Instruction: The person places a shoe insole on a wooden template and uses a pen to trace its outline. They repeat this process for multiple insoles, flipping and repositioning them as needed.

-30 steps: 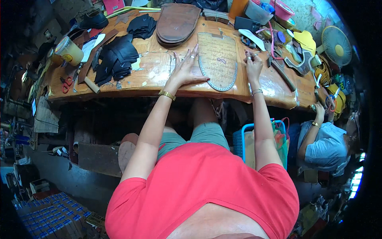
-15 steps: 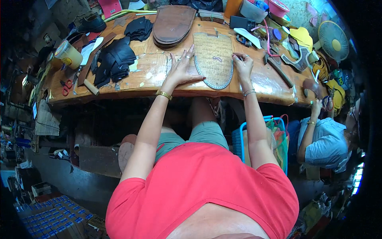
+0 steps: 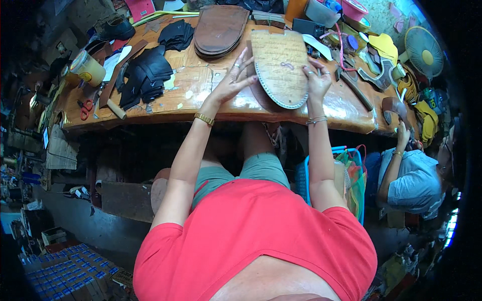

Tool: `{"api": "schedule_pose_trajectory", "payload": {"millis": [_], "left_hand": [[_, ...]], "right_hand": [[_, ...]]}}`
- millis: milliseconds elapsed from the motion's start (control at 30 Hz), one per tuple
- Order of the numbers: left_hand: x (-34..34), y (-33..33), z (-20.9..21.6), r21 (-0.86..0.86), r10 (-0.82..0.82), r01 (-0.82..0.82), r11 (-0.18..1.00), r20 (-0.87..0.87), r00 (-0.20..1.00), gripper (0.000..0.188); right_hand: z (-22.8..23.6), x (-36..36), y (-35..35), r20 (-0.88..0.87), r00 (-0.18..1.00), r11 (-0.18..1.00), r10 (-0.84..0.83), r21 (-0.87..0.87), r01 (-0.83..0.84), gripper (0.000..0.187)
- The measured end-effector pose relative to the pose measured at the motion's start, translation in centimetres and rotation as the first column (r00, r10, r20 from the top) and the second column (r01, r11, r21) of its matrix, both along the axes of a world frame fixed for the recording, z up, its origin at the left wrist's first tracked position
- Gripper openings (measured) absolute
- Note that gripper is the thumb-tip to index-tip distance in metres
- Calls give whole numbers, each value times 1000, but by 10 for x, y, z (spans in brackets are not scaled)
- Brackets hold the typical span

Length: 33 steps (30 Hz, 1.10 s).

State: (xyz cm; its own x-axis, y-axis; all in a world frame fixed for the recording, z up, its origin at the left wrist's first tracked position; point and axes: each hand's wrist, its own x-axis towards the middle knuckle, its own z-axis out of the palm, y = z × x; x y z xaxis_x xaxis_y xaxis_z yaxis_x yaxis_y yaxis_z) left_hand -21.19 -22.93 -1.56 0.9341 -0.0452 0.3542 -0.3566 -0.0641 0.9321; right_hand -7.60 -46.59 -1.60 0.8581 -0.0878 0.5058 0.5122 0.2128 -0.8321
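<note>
On the wooden workbench (image 3: 191,95) lies one tan tongue-shaped template (image 3: 279,66) with a pale scalloped edge, and two hands press on it: one left hand (image 3: 232,83) and one right hand (image 3: 317,80). There is one stack of brown leather ovals (image 3: 219,27), one pair of red-handled scissors (image 3: 85,108), one yellow cup (image 3: 88,67), one electric fan (image 3: 423,50), one blue basket (image 3: 304,175) and one co-worker (image 3: 414,173). The black leather pieces (image 3: 145,75) overlap too much to count.

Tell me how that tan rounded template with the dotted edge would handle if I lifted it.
The tan rounded template lies flat without sagging, so probably fairly stiff. It looks thin, likely light. Flat-sided, it shouldn't roll, though it may slide on the glossy wooden bench.
</note>
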Motion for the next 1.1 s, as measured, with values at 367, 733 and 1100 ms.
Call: {"api": "schedule_pose_trajectory", "payload": {"millis": [367, 733, 1100], "left_hand": [[69, 22, -8, 703, 691, -490, 515, -3, 723, 51], [78, -30, -7, 667, 798, -645, 373, 125, 590, 49], [111, 19, 52, 82, 483, -574, 815, 450, 751, 49]], "right_hand": [[-43, 55, -135, -199, 961, 859, 194, 507, -68, 32], [-28, 19, -125, -180, 965, 847, 192, 527, -70, 29], [-43, 25, -127, -94, 994, 964, 60, 264, -33, 30]]}}
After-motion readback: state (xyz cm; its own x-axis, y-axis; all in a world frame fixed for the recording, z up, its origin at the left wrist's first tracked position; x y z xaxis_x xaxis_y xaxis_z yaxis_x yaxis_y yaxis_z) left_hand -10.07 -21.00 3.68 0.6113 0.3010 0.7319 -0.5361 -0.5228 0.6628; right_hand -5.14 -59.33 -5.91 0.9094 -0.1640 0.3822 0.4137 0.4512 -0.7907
